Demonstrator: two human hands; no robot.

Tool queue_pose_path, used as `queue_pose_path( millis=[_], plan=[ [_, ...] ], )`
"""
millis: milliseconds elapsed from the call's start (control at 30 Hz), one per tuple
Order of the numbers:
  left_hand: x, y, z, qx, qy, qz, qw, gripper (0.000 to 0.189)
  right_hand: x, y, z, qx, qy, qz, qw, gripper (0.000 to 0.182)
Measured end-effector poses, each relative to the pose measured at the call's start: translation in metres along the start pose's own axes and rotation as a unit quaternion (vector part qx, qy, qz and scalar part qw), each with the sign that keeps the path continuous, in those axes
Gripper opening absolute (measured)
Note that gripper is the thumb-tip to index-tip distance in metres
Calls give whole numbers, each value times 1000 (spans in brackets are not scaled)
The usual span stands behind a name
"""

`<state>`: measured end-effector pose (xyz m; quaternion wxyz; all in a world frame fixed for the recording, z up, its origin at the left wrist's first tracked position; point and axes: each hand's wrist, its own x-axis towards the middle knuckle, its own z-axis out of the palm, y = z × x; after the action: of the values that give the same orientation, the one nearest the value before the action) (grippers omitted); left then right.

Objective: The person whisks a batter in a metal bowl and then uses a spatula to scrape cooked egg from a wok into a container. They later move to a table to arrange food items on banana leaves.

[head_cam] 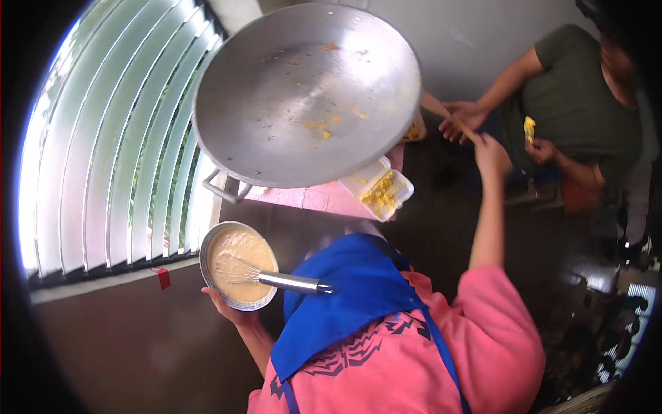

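Note:
My left hand [234, 312] holds a round metal bowl [203, 264] of pale tan batter [243, 290] at the lower left, the palm beneath it and the thumb at its side. A wire whisk [289, 281] rests in the batter, its steel handle leaning over the rim toward my blue apron [351, 290]. At the right, my right hand [491, 155] grips the end of a wooden utensil [465, 129], whose far end passes behind the large metal wok [310, 93]. The wok has a few yellow and orange scraps inside. Another person's open hand is close behind the utensil.
An open foam container [408, 189] of yellow food sits on a pink-covered table [310, 197] below the wok. Another container [421, 127] is partly hidden behind it. A person in a dark green shirt [569, 93] holds a yellow piece [529, 128]. Louvred window [119, 139] at left.

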<state>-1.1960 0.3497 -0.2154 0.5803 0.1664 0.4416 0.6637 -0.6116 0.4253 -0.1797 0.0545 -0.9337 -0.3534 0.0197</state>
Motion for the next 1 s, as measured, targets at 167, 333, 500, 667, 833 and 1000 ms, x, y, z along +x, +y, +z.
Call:
queue_pose_path(
  millis=[167, 333, 500, 667, 833, 1000],
  plan=[
    [42, 23, -31, -34, -15, -17, 999, 75, -149, 22, -160, 8, -92, -9, 996, 37],
    [62, 46, -81, -49, -20, 3, 999, 75, -210, -21, -228, 96, 81, -92, 988, 23],
    [93, 53, -131, -80, -16, -7, 997, 75, -185, -220, -223, -75, 300, -412, 857, 20],
    [90, 76, -163, -96, -27, 8, 995, 72, -113, -404, -126, -155, 463, -577, 655, 24],
    [80, 72, -182, -116, 20, 4, 993, 74, -107, -475, -62, -203, 492, -625, 572, 25],
    [84, 71, -194, -112, 30, 12, 993, 74, -166, -396, -72, -152, 366, -713, 579, 22]
  ],
)
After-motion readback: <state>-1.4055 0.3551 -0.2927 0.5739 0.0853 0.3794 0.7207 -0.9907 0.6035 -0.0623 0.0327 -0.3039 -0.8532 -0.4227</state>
